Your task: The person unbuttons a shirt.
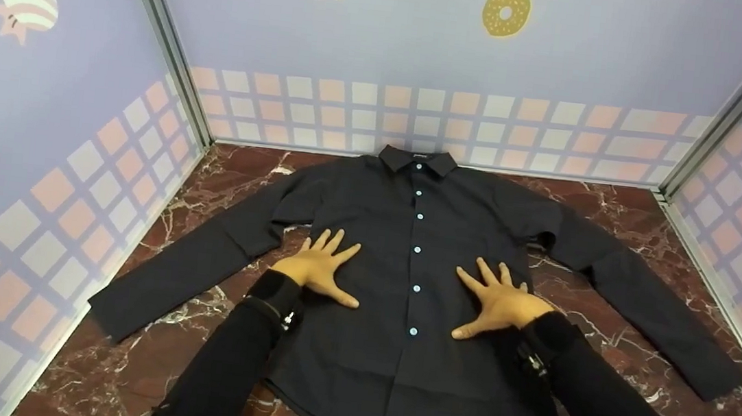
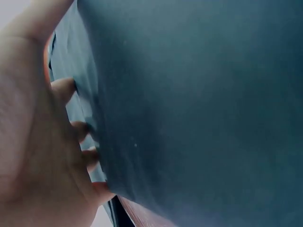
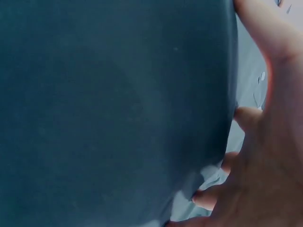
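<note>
A black button-up shirt (image 1: 370, 346) lies front up, its collar (image 1: 418, 163) at the far side and its long sleeves spread out to both sides. Light-coloured buttons run down the middle. My left hand (image 1: 320, 268) rests on the shirt's left side with fingers spread. On the opposite side my right hand (image 1: 499, 301) touches the cloth, its fingers also spread. In the left wrist view the fingertips (image 2: 81, 130) of the left hand meet the fabric. The right wrist view shows the fingertips (image 3: 208, 196) of the right hand against the cloth.
The shirt lies on a reddish-brown marbled tabletop (image 1: 139, 383). Pale purple panels with pink and white squares stand at the back (image 1: 396, 38), left (image 1: 20, 130) and right. Metal corner posts (image 1: 174, 43) join the panels. Both forearms wear black sleeves and wrist straps.
</note>
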`<move>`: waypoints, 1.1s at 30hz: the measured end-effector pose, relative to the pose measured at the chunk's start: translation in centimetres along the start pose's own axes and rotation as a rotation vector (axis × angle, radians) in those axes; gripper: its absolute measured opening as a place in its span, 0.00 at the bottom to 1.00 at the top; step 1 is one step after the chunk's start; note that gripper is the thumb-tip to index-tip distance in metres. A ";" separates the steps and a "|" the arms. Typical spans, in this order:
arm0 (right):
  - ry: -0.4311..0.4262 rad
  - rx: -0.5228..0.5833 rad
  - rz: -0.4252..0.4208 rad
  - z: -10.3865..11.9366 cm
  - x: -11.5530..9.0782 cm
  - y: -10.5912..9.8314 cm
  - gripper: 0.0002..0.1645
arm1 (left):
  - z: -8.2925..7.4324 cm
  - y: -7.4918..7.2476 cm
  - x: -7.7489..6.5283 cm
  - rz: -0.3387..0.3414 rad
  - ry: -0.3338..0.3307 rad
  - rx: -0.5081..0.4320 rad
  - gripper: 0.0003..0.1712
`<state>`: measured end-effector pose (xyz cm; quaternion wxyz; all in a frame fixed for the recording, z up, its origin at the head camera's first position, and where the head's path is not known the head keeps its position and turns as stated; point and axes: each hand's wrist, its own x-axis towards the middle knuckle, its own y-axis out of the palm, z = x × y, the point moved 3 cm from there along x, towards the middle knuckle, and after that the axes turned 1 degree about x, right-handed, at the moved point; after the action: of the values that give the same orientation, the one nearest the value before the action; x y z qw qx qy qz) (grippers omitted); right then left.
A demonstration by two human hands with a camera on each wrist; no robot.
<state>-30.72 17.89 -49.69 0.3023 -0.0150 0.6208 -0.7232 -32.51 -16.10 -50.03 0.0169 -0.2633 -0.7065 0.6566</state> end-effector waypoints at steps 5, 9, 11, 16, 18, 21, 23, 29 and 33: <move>-0.006 -0.054 -0.028 0.7 -0.8 0.1 0.77 | -0.9 -0.3 -0.6 0.017 0.006 0.032 0.70; -0.094 -0.071 -0.031 1.7 -2.4 0.7 0.78 | -2.5 0.0 -2.2 0.039 0.057 0.090 0.71; -0.127 -0.059 -0.015 2.0 -3.0 1.0 0.77 | -2.8 0.5 -2.7 0.049 0.076 0.080 0.71; -0.127 -0.053 0.005 2.0 -3.3 1.7 0.77 | -2.9 1.3 -3.3 0.042 0.084 0.033 0.71; -0.116 -0.057 0.011 2.0 -3.3 1.8 0.78 | -2.9 1.5 -3.5 0.036 0.082 0.031 0.71; -0.100 -0.068 0.028 2.4 -3.5 2.1 0.79 | -3.1 1.8 -3.8 0.048 0.075 0.043 0.72; -0.093 -0.071 0.048 2.5 -3.7 2.1 0.79 | -3.3 1.8 -4.0 0.074 0.069 0.049 0.72; -0.126 0.136 0.060 2.4 -3.9 -1.5 0.71 | -3.7 -1.1 -4.0 0.127 0.101 0.001 0.69; -0.190 0.202 -0.116 1.9 -4.4 -7.5 0.56 | -3.3 -5.6 -3.6 -0.086 0.182 0.009 0.59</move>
<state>-29.49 18.61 -40.92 0.3176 -0.0886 0.5114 -0.7936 -30.14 -14.52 -43.20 0.1104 -0.2912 -0.7097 0.6319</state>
